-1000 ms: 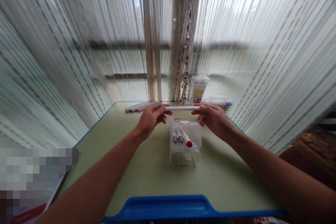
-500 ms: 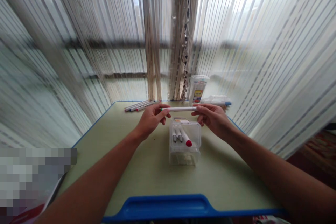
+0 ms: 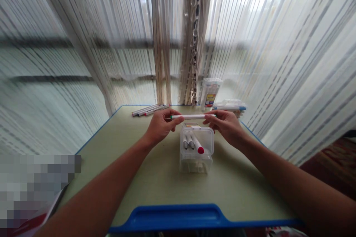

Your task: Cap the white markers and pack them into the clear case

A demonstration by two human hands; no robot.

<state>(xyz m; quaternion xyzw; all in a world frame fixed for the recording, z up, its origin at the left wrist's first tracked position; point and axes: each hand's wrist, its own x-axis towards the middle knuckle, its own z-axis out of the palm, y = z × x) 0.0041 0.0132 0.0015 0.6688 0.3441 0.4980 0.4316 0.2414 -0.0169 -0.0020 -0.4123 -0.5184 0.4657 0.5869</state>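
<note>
A white marker with green ends (image 3: 192,117) lies level between my two hands, above a clear plastic box (image 3: 196,149). My left hand (image 3: 162,124) pinches its left end and my right hand (image 3: 226,124) pinches its right end. Inside the open box lie three white markers, one with a red cap (image 3: 200,150). The box stands on the pale green tabletop (image 3: 150,177) just below my hands.
Several markers (image 3: 150,110) lie at the table's far left edge. A tall clear container with a label (image 3: 209,93) and a flat clear pack (image 3: 229,106) stand at the far right. A blue handle rim (image 3: 178,216) runs along the near edge. Striped curtains hang all around.
The marker's left end has come out past my left fingers, showing a green tip. The view has shifted slightly; my hands stay above the box.
</note>
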